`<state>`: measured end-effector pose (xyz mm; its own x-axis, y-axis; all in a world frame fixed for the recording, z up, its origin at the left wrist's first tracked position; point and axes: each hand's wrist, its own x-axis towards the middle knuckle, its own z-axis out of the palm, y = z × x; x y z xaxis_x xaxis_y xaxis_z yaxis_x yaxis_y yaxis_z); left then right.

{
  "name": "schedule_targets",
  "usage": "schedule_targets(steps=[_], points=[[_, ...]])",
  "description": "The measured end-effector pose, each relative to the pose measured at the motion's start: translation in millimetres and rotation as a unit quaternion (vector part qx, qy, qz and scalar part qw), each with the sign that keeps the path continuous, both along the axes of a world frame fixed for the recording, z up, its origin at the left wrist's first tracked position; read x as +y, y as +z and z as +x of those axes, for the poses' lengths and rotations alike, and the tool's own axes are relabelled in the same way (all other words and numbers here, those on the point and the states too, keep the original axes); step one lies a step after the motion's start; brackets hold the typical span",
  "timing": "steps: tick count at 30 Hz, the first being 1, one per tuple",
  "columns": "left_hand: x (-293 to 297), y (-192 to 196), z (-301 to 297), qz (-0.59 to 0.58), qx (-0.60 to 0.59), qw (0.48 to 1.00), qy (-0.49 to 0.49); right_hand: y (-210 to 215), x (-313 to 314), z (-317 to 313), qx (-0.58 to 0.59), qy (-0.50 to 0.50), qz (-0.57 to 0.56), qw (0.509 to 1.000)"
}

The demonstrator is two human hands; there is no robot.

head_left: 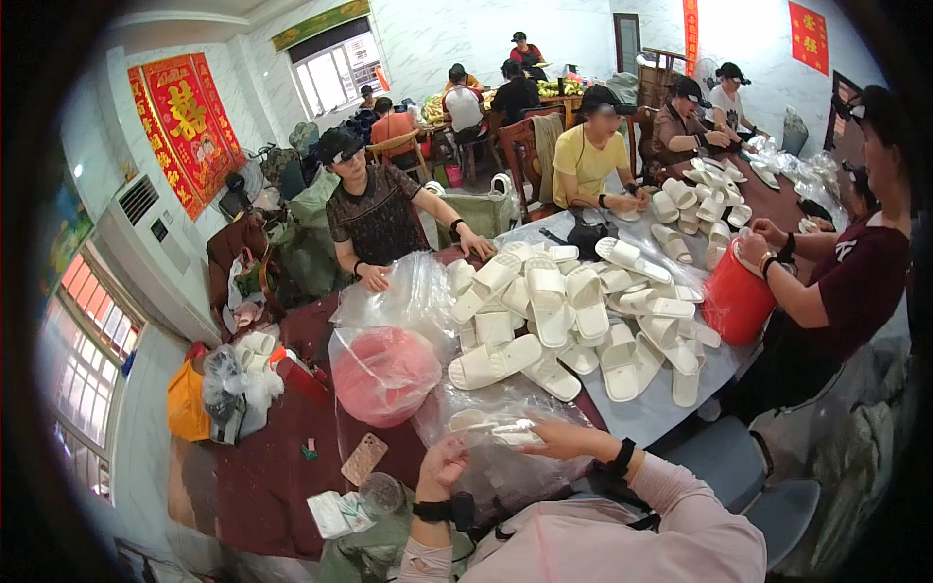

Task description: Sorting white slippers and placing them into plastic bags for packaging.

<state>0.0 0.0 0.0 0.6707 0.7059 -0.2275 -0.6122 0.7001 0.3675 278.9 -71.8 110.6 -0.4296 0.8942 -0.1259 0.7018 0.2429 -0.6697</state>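
My right hand (562, 439) is closed on a pair of white slippers (509, 430), held low over the table's near edge. Just left of them, my left hand (443, 464) has its fingers curled in beside the slippers' other end. Thin clear plastic (505, 471) lies under and around both hands; whether the left fingers pinch it is too fine to make out. A large heap of white slippers (547, 296) rises just beyond. To the left of that, a pink round basin (386, 377) stands under clear plastic.
Near my left forearm lie a phone (364, 459), a clear cup (382, 494) and a white tissue pack (338, 515). An orange bag (188, 400) sits further left. Across the table a person in black (377, 214) touches plastic sheets. At right, another person leans over a red bucket (736, 296).
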Motion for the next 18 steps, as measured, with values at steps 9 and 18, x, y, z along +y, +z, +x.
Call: schedule_targets(steps=[9, 18], points=[[-13, 37, 70, -0.021, 0.008, 0.997, 0.079, 58, -30, 14, 0.017, -0.113, 0.285, 0.952], [-93, 168, 166, 0.052, 0.145, 0.987, -0.044, 15, -67, 75, -0.006, -0.199, 0.203, 0.959]])
